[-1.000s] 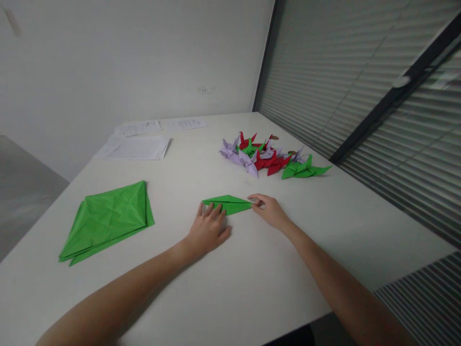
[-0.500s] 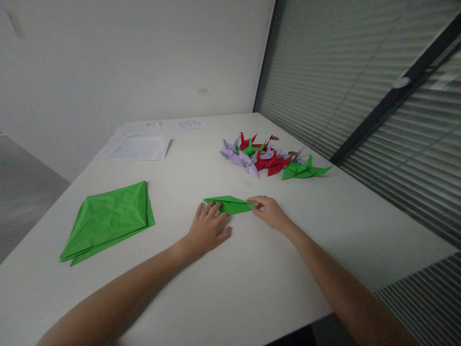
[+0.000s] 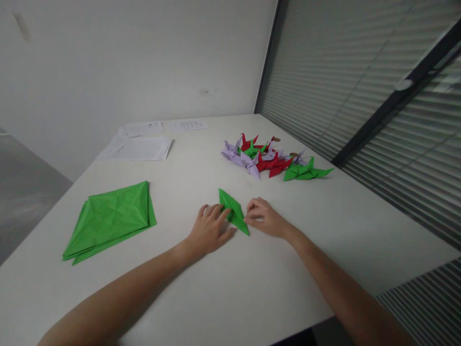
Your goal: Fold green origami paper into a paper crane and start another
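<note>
A folded green origami paper (image 3: pixel 234 211), a narrow diamond shape, lies slantwise on the white table between my two hands. My left hand (image 3: pixel 211 228) rests on its left side, fingers stretched over the paper and thumb apart; the fingertips cover part of that edge. At the paper's right edge is my right hand (image 3: pixel 264 217), with thumb and fingers drawn together in a pinch against the edge. How much paper sits between those fingertips is hard to make out.
A stack of creased green paper sheets (image 3: pixel 115 214) lies to the left. Several folded paper cranes (image 3: pixel 252 163) in purple, red and green are grouped at the back right. Printed sheets (image 3: pixel 140 148) lie at the back left. A blind-covered window (image 3: pixel 324 86) borders the right side.
The folded green paper has turned from lying nearly sideways to a steep slant, one tip pointing away and one toward me. My right hand has shifted slightly; my left stays on the paper.
</note>
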A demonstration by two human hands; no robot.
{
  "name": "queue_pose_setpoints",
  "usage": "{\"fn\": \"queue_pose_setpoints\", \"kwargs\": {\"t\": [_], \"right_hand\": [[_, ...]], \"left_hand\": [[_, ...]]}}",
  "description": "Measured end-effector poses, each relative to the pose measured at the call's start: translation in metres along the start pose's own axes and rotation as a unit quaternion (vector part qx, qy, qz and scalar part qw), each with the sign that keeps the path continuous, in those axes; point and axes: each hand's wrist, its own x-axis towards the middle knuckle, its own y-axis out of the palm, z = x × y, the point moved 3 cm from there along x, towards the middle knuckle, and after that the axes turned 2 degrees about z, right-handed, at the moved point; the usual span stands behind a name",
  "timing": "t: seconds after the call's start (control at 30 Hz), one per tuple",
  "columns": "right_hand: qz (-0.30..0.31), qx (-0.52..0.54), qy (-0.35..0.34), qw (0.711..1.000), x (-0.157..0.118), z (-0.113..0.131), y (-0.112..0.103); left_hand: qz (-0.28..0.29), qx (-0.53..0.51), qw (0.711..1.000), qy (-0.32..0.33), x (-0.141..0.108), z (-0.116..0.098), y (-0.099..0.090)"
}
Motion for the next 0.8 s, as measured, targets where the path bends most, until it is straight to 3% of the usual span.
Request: {"fn": "queue_pose_setpoints", "kwargs": {"t": [0.13, 0.23, 0.4, 0.63, 0.8], "right_hand": [[-0.017, 0.066, -0.018, 0.998, 0.001, 0.011, 0.0], [-0.038, 0.04, -0.024, 0.998, 0.0, 0.008, 0.0], [-0.005, -0.014, -0.035, 0.999, -0.001, 0.001, 0.006], [-0.012, -0.058, 0.059, 0.997, 0.002, -0.005, 0.01], [0.015, -0.042, 0.053, 0.998, 0.004, -0.005, 0.016]], "left_hand": [[0.046, -0.042, 0.997, 0.05, 0.001, 0.001, 0.0], [0.088, -0.087, 0.988, 0.092, 0.001, 0.001, 0.0], [0.121, -0.091, 0.986, 0.07, 0.005, 0.004, -0.007], [0.072, -0.032, 0.997, -0.007, 0.011, 0.006, -0.012], [0.037, -0.028, 0.999, 0.016, 0.008, -0.005, -0.013]]}}
